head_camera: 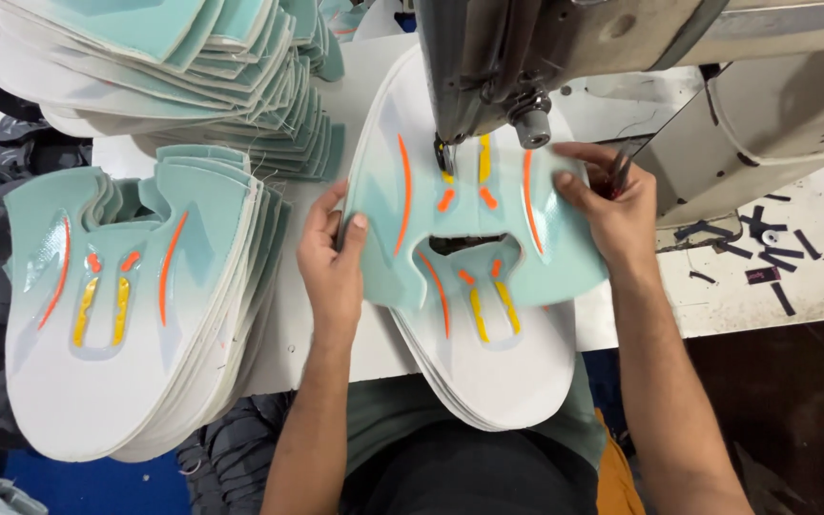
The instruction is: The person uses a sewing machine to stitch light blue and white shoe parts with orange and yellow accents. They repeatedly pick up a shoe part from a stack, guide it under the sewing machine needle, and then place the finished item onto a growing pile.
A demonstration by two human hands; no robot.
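The shoe-upper panel, mint and white with orange and yellow strips, lies flat under the head of the sewing machine, right at the needle, on top of a few more panels on the counter. Your left hand pinches its left edge, thumb on top and fingers curled under; your right hand presses flat on its right side, fingers spread, with what looks like a small dark tool tucked between them. Judging by how things lie, you are partway through the batch: a stack of like panels sits at your left, and a taller fanned pile lies behind it. I cannot tell which of these are already stitched.
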